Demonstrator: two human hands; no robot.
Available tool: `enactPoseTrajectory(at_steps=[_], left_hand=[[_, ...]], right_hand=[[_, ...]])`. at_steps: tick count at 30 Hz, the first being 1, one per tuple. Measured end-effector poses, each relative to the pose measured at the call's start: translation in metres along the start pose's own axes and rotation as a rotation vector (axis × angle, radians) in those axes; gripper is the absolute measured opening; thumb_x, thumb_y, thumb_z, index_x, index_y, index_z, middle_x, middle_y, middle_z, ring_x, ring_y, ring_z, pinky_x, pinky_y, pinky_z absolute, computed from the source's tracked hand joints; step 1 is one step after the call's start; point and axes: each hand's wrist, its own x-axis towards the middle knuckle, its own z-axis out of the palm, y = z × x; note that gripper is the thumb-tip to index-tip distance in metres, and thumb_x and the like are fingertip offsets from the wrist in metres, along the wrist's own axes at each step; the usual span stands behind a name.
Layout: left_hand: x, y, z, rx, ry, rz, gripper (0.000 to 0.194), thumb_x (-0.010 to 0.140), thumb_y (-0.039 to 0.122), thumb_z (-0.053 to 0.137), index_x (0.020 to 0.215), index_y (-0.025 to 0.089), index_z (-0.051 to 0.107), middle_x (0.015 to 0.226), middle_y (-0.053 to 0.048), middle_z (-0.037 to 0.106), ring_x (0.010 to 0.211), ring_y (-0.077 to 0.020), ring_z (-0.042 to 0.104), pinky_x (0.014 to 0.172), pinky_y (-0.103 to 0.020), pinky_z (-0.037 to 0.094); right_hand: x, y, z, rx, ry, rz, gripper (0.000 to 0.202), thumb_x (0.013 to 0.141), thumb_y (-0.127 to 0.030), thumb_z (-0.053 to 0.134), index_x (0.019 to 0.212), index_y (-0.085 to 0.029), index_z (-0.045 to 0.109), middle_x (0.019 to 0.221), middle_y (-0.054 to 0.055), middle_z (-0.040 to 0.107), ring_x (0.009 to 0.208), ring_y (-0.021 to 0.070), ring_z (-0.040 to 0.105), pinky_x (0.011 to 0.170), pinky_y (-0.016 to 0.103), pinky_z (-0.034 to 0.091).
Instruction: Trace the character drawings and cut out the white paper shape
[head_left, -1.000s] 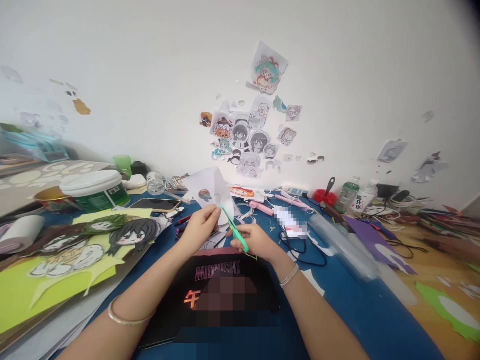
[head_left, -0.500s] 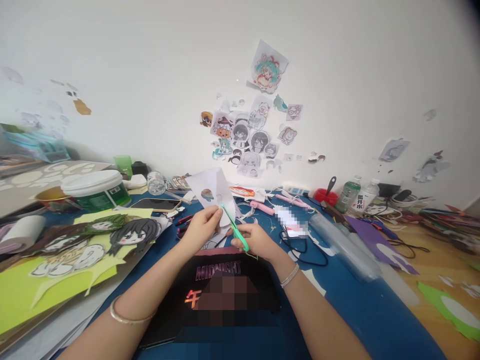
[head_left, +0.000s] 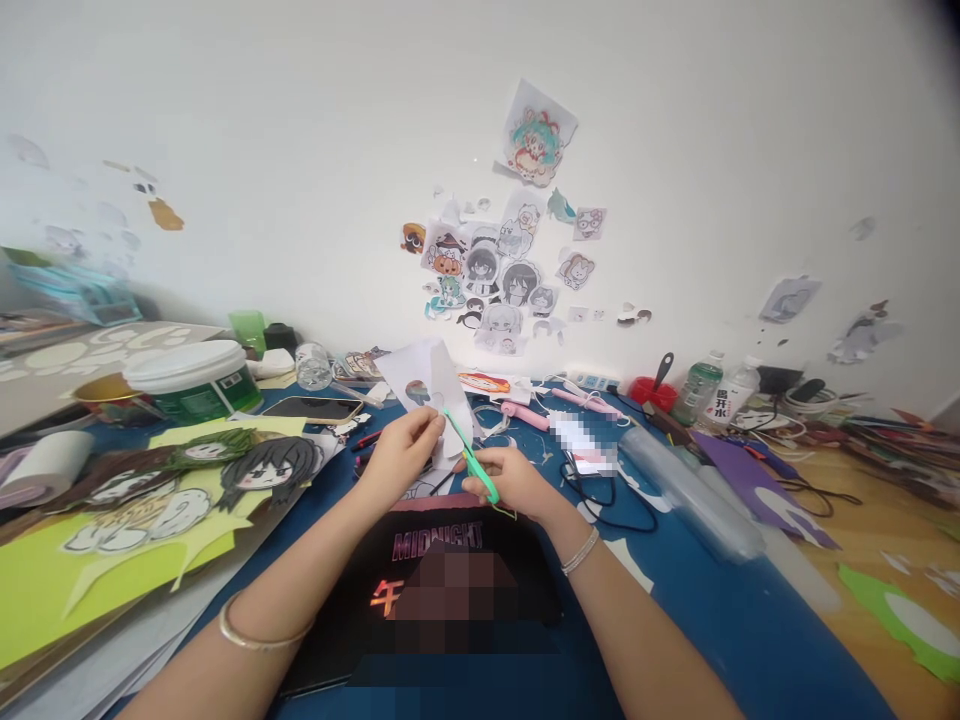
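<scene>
Scissors (head_left: 474,462) met white paper (head_left: 436,368) above the blue tabletop (head_left: 675,620).
The left hand (head_left: 409,445) was nearly closed, thumb and fingers pinching the sheet's lower part and holding it up off the surface; a coloured drawing showed near its middle. The right hand (head_left: 517,480) was curled around the green handles, its blades angled toward the paper, tips close to the left fingertips; how wide the blades stood could not be told. A black item lettered "MIDNIGHT" (head_left: 435,540) lay just below both hands.

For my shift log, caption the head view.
Left hand holding white paper, right hand holding green scissors at it, over a cluttered blue table.
</scene>
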Motion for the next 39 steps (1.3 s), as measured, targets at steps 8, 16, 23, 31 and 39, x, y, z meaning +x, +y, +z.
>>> enactPoseTrajectory(at_steps=[8,16,23,31,39], left_hand=[[-0.0008,-0.0001,0.0014,-0.088,0.0,-0.019,0.031,0.08,0.04,0.042,0.057,0.02,0.042,0.051,0.004,0.045,0.053,-0.0123,0.045,0.055,-0.025,0.035],[-0.0001,0.0009,0.0012,-0.145,-0.017,-0.057,0.03,0.079,0.041,0.045,0.059,0.019,0.043,0.051,0.004,0.046,0.052,-0.0117,0.045,0.052,-0.024,0.035],[-0.0011,0.0052,-0.0024,-0.086,0.033,-0.008,0.026,0.082,0.037,0.043,0.062,0.02,0.043,0.053,0.004,0.047,0.055,-0.0117,0.045,0.055,-0.024,0.035],[-0.0011,0.002,-0.0004,-0.1,0.032,-0.05,0.026,0.081,0.037,0.044,0.063,0.02,0.044,0.052,0.005,0.048,0.051,-0.0114,0.045,0.052,-0.023,0.034],[-0.0007,-0.0007,0.0058,-0.16,-0.034,-0.05,0.028,0.08,0.041,0.044,0.061,0.02,0.044,0.052,0.004,0.049,0.052,-0.0116,0.047,0.053,-0.023,0.037]], right_hand=[[-0.0009,-0.0012,-0.0001,-0.02,-0.007,-0.003,0.041,0.06,-0.039,0.075,0.09,-0.013,0.067,0.058,-0.004,0.051,0.05,0.0074,0.045,0.044,0.019,0.036],[-0.0035,-0.0053,-0.0001,-0.02,0.004,0.0,0.041,0.056,-0.038,0.077,0.088,-0.013,0.068,0.058,-0.003,0.05,0.051,0.0082,0.043,0.047,0.022,0.037],[-0.0034,-0.0075,0.0005,-0.06,0.01,0.001,0.044,0.054,-0.038,0.078,0.089,-0.012,0.069,0.06,-0.002,0.052,0.053,0.0085,0.044,0.048,0.021,0.037],[-0.003,-0.0072,0.0024,-0.012,0.012,0.015,0.051,0.051,-0.041,0.078,0.093,-0.013,0.068,0.069,0.001,0.058,0.064,0.0128,0.051,0.06,0.026,0.044],[-0.0036,-0.0088,0.004,0.024,0.014,-0.075,0.041,0.056,-0.042,0.076,0.082,-0.014,0.062,0.07,0.0,0.055,0.061,0.0107,0.05,0.057,0.024,0.043]])
